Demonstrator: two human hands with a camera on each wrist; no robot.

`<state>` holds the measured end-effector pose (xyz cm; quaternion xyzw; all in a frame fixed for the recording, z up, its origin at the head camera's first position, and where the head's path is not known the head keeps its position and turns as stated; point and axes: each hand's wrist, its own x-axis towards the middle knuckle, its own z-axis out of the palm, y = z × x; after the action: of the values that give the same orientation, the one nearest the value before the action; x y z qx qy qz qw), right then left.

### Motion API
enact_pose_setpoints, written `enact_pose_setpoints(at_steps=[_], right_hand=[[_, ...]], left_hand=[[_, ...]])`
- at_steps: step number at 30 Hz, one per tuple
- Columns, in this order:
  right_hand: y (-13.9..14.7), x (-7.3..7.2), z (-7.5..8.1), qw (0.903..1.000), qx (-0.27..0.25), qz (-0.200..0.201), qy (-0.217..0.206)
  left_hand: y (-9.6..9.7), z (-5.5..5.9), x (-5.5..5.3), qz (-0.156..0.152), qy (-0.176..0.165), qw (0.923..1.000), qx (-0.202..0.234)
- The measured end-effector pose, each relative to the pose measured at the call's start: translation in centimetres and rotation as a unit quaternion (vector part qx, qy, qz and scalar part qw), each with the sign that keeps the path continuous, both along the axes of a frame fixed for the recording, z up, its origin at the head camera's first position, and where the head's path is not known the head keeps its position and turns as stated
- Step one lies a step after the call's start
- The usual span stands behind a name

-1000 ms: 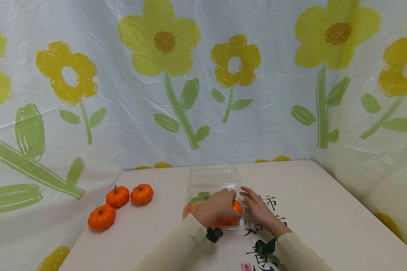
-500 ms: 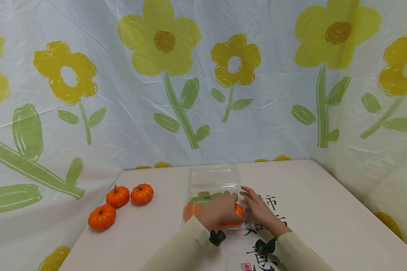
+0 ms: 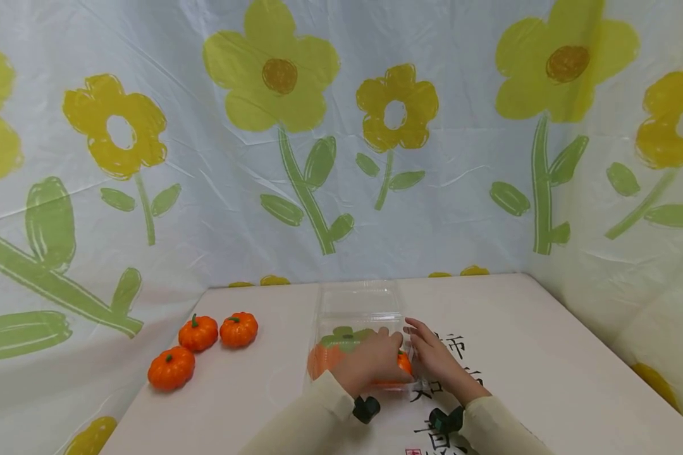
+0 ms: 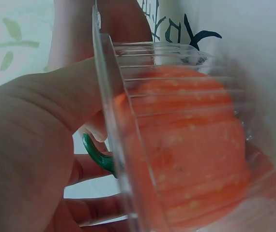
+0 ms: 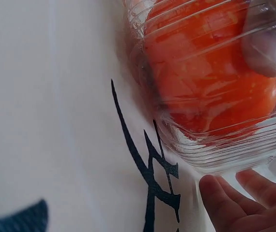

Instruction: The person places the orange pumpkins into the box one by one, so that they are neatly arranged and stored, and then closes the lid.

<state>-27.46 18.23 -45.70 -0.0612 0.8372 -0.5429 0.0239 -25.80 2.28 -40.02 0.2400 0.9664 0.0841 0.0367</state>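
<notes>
In the head view a clear plastic clamshell box (image 3: pixel 357 300) lies with its lid folded back, a pumpkin print in its left part. My left hand (image 3: pixel 372 361) reaches into its right part and grips a small orange pumpkin (image 3: pixel 405 363), mostly hidden under the fingers. The left wrist view shows this pumpkin's green stem (image 4: pixel 98 154) and its ribbed body behind the clear wall. Beside the box's right wall is my right hand (image 3: pixel 435 363), fingers extended. In the right wrist view its fingertips (image 5: pixel 210 186) are at the outside of the wall.
Three more orange pumpkins stand loosely grouped on the table's left side: a front one (image 3: pixel 171 368), a back-left one (image 3: pixel 198 333) and a right one (image 3: pixel 239 330). Black brush characters (image 3: pixel 455 344) mark the pale tabletop (image 3: pixel 518 354) right of the box. A flowered curtain (image 3: pixel 461 208) surrounds the table.
My left hand has shifted a little right and nearer to me with the pumpkin, uncovering more of the box's print. The right hand keeps its place by the wall.
</notes>
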Motion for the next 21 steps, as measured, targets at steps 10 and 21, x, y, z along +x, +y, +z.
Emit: enact_pose_setpoints(at_steps=[10, 21], right_hand=[[-0.1, 0.1, -0.2, 1.0, -0.008, -0.002, 0.001], [-0.1, 0.1, -0.2, 1.0, 0.002, -0.001, 0.004]], left_hand=[[-0.2, -0.3, 0.0, -0.006, 0.001, 1.0, 0.0], [-1.8, 0.7, 0.1, -0.03, 0.011, 0.9995, 0.006]])
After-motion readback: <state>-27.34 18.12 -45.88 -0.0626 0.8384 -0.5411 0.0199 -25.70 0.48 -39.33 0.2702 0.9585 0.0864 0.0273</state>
